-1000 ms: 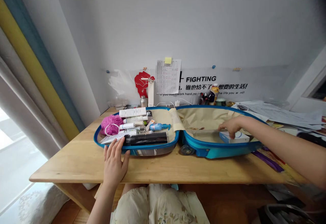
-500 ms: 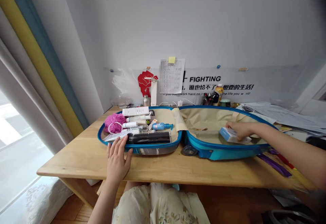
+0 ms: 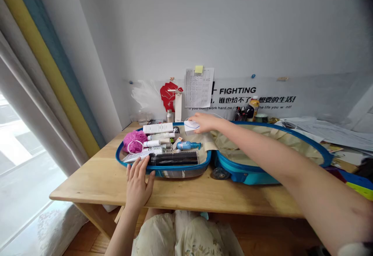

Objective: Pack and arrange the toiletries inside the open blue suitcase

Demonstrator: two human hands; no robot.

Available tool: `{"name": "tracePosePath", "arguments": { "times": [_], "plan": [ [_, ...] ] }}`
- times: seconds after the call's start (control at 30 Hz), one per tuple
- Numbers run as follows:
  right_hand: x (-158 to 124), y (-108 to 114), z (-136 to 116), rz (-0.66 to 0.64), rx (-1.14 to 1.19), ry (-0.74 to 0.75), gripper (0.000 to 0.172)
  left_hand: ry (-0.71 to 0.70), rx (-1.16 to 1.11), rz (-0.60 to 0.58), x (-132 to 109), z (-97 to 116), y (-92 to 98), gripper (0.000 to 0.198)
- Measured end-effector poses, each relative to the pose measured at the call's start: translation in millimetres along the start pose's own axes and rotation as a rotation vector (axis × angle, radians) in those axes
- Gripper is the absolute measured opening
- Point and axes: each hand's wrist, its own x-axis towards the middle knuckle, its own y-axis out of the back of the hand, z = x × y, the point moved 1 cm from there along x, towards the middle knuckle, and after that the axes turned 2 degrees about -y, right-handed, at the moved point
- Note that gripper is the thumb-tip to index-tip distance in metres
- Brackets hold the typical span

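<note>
Holding small white box (image 3: 190,127) at frame centre: right hand (image 3: 205,122) closed on its right end. Probably light, stiff card, easily dented; pinch by edges. Left hand (image 3: 139,184) loose-fingered on suitcase rim (image 3: 177,168), lower left.

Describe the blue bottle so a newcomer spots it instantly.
On the wooden table, find the open suitcase. In its left half, which holds the pink puff, look just behind the black cylinder, toward the hinge. The blue bottle lies there on its side, pump head pointing right, its blue body standing out from the white tubes.
</note>
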Motion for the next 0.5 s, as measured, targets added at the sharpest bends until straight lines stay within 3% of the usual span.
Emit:
{"name": "tracePosePath", "arguments": {
  "times": [0.2,0.37,0.5],
  "plan": [
    [45,-32,-19,0.019,-0.054,-0.041,0.064,-0.017,0.022,0.003,-1,0,-0.7,0.052],
    [57,-48,-24,0.054,-0.014,-0.105,0.064,-0.013,0.022,0.001,-1,0,-0.5,0.052],
    [59,-54,-29,0.009,0.032,-0.082,0.069,-0.019,0.020,0.013,0,2,0.8,0.051]
  ]
}}
